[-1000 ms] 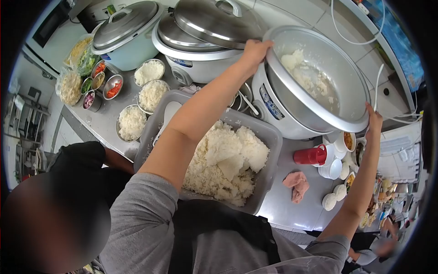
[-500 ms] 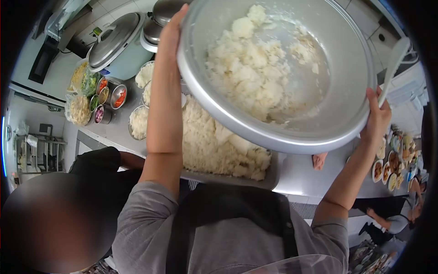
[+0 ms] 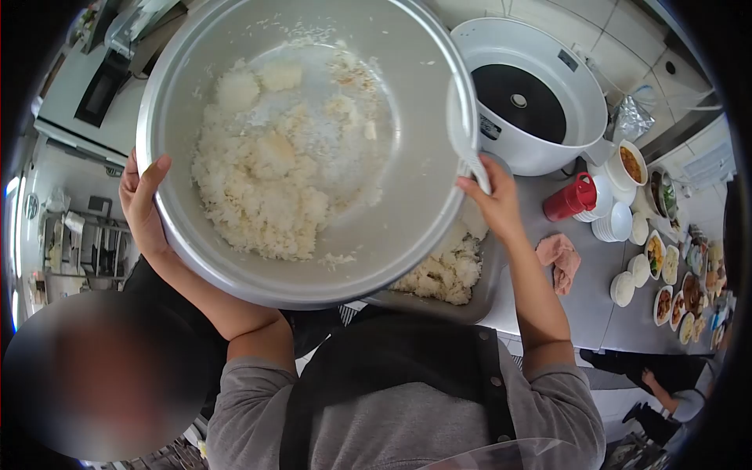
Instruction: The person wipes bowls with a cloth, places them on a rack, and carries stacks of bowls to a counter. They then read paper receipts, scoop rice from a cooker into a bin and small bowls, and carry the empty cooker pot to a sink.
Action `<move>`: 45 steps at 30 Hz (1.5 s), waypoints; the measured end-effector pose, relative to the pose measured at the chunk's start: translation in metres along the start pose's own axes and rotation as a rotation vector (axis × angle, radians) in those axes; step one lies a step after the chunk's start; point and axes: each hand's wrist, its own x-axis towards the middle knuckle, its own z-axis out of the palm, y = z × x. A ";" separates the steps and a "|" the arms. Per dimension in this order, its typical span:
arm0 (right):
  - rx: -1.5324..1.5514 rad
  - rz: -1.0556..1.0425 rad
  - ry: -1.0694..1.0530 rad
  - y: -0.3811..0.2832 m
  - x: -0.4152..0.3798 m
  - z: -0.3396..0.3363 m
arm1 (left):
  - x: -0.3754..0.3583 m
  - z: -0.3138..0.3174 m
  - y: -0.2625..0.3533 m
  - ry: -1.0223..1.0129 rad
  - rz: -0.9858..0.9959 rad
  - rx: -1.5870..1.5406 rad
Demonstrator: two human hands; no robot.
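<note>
A big metal pot of rice is being gripped at its rim by the left hand. A white paddle is being clasped by the right hand above the tray on the counter.

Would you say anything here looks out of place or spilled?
Nothing is spilled. The pot is out of the cooker, held tilted over the tub by the left hand, leftover rice sticking inside. The right hand holds a paddle. A pink cloth lies crumpled on the counter.
</note>
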 end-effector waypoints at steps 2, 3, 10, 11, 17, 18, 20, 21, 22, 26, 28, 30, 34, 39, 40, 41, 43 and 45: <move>-0.020 0.092 -0.108 0.021 0.013 0.021 | -0.013 0.005 0.003 0.046 0.031 0.074; -0.014 0.083 -0.133 0.021 0.019 0.027 | -0.018 0.007 0.005 0.079 0.068 0.140; -0.183 0.129 -0.476 -0.008 0.049 0.047 | -0.036 0.019 -0.016 0.131 0.120 0.201; -0.174 0.130 -0.480 -0.013 0.050 0.056 | -0.036 0.018 -0.018 0.130 0.121 0.211; -0.487 -0.160 -0.469 -0.058 0.086 0.123 | -0.033 0.021 -0.019 0.107 0.140 0.214; -0.699 -0.340 -0.410 -0.052 0.097 0.135 | -0.031 0.024 -0.018 0.087 0.152 0.190; -0.784 -0.276 -0.310 -0.061 0.113 0.158 | -0.029 0.028 -0.015 0.054 0.135 0.190; -0.761 -0.314 -0.284 -0.063 0.123 0.168 | -0.027 0.030 -0.013 0.039 0.134 0.187; -0.734 -0.353 -0.264 -0.072 0.123 0.177 | -0.025 0.033 -0.010 0.019 0.140 0.233; -0.644 -0.509 -0.386 -0.125 0.095 0.187 | -0.014 0.041 -0.008 -0.014 0.170 0.298; -0.639 -0.644 -0.477 -0.144 0.080 0.180 | -0.009 0.043 -0.007 -0.039 0.161 0.297; -0.893 -0.784 -0.495 -0.154 0.072 0.170 | -0.005 0.047 -0.005 -0.086 0.170 0.290; -0.981 -0.871 -0.584 -0.165 0.065 0.162 | -0.003 0.052 -0.005 -0.120 0.191 0.288; -1.084 -0.804 -0.711 -0.190 0.074 0.160 | -0.005 0.051 -0.008 -0.165 0.256 0.309; -1.078 -0.803 -0.710 -0.190 0.084 0.162 | -0.006 0.052 -0.008 -0.167 0.255 0.315; -1.038 -0.915 -0.662 -0.188 0.098 0.164 | -0.007 0.053 -0.008 -0.172 0.273 0.333; -0.994 -1.027 -0.604 -0.197 0.107 0.166 | -0.005 0.054 -0.007 -0.178 0.296 0.354; -1.076 -0.995 -0.756 -0.208 0.109 0.174 | -0.001 0.054 -0.009 -0.219 0.303 0.320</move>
